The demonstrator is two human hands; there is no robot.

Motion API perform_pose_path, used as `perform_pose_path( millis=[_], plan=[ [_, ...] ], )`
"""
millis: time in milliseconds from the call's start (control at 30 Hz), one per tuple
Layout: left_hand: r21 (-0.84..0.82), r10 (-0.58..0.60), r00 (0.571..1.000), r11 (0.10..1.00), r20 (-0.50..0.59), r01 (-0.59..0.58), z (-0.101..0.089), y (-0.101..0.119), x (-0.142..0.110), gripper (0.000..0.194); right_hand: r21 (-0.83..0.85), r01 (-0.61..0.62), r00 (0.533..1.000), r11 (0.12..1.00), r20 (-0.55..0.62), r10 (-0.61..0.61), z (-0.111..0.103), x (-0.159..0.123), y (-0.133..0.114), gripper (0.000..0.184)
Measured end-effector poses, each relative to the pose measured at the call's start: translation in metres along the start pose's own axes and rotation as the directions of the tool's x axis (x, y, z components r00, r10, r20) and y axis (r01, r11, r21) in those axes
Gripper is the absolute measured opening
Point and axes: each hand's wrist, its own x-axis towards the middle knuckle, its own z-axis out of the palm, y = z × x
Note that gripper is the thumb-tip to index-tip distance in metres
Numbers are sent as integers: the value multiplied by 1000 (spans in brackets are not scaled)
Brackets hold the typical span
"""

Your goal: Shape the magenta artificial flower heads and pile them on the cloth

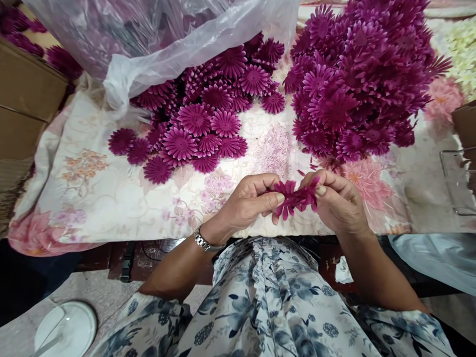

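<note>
Left hand (pixel 256 198) pinched, right hand (pixel 341 202) pinched: I saw both grasping purple petals (pixel 288 197), held between them over the floral cloth (pixel 130 208)!

Passable: tablecloth (pixel 122 208) at front left, plus narrow lane between left flower pile (pixel 197 121) and right flower pile (pixel 357 84). Blocking: both piles, plastic bag (pixel 156 44), wire frame (pixel 447 182) far right.

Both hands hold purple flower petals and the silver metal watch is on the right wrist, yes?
No: the head view shows the silver metal watch on the left wrist, not the right. The left hand and right hand hold purple flower petals.
</note>
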Motion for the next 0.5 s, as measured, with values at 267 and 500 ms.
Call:
perform_pose_path(
  millis=[267, 500],
  plan=[
    [-31, -50, 998, 998, -42, 49, -3, 1, -12, 26, 83, -13, 998, 996, -67, 19, 9, -9, 0, 28],
    [-60, -25, 998, 998, -54, 22, -7, 10, -18, 17, 70, 3, 997, 998, -75, 3, 7, -11, -2, 25]
  ],
)
